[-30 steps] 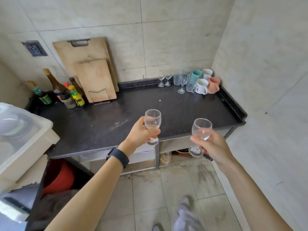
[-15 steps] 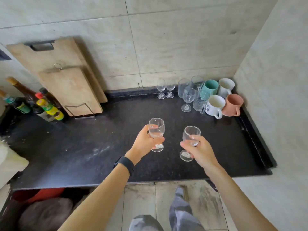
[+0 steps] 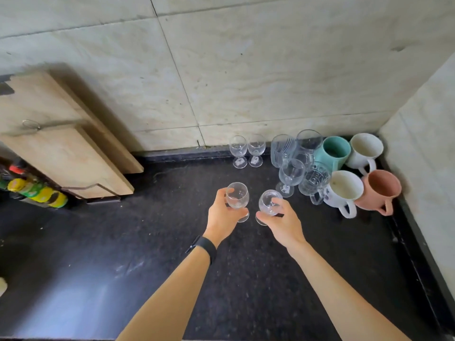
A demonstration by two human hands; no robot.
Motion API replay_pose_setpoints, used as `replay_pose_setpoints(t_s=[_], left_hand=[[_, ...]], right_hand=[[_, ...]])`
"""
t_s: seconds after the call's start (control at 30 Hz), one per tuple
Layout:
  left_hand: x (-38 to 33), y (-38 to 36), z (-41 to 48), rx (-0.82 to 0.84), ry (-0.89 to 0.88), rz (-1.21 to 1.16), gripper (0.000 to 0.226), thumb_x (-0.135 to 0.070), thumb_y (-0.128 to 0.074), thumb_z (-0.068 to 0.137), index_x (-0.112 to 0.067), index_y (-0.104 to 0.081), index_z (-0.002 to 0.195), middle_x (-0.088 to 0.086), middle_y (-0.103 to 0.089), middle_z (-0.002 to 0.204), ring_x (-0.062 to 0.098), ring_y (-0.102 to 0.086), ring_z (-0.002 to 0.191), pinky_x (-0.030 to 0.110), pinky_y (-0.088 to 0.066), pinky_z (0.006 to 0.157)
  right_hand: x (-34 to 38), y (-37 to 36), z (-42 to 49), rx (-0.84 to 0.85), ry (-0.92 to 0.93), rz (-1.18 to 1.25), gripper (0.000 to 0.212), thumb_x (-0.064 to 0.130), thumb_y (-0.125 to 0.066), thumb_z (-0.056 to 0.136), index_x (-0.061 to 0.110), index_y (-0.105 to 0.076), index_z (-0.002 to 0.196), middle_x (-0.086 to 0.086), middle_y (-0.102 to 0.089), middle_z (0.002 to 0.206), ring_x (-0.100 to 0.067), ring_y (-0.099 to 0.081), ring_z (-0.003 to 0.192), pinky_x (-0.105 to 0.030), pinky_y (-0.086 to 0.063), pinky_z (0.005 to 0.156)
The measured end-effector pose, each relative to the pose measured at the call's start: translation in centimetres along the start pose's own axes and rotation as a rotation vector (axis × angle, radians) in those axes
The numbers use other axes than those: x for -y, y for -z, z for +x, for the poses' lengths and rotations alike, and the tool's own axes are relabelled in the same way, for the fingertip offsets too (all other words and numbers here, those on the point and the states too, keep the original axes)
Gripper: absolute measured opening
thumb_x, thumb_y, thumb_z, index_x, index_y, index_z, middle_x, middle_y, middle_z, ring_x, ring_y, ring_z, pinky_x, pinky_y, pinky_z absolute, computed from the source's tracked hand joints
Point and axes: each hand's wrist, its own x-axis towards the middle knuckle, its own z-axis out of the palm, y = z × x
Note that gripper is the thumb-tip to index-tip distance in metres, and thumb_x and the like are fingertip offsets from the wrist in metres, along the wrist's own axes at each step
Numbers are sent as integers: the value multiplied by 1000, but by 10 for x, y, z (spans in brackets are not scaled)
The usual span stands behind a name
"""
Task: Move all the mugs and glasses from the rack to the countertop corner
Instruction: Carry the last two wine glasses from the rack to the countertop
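Hovering over the countertop (image 3: 123,242), left grip (image 3: 222,215) clasps one wineglass (image 3: 237,196), right grip (image 3: 283,222) a second wineglass (image 3: 268,201).

glasses (image 3: 237,198): clear glass | countertop (image 3: 123,242): dark speckled stone | boards (image 3: 61,153): matt wood

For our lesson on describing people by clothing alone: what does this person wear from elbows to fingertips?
The left forearm and right forearm are bare, with no sleeve in view. A black band, like a watch or fitness tracker, circles the left wrist. The right wrist wears nothing. No gloves or rings show.
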Motion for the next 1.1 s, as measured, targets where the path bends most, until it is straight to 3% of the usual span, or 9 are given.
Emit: replay_pose_setpoints(t_s=[0.23,0.53,0.8,1.1], left_hand=[[10,-13,73,-55,1,15,57,-19,-82,77,-26,-51,125,-9,-66,106,13,-65,95,16,-46,69],[11,-21,129,-63,-33,-29,54,-14,-81,76,-31,-51,116,-13,-67,100,8,-67,90,24,-52,77],[8,-25,155,-69,-57,-22,55,-17,-82,76,-28,-50,120,-11,-68,100,10,-67,93,32,-56,82],[6,-24,161,-46,-94,3,49,-15,-77,80,-35,-47,114,-9,-66,107,13,-63,99,26,-50,77]], right_hand=[[16,-29,69,-57,-15,-23,66,31,-78,84,22,-46,141,2,-60,132,-13,-58,101,-30,-43,95],[37,-45,121,-113,39,13,66,24,-77,86,18,-43,142,8,-55,120,-12,-59,101,-36,-48,100],[48,-47,137,-125,37,97,64,18,-76,88,19,-44,143,12,-51,119,-9,-57,103,-23,-41,88],[44,-53,142,-165,57,125,63,18,-77,87,21,-44,141,11,-55,122,-12,-60,104,-27,-44,93]])
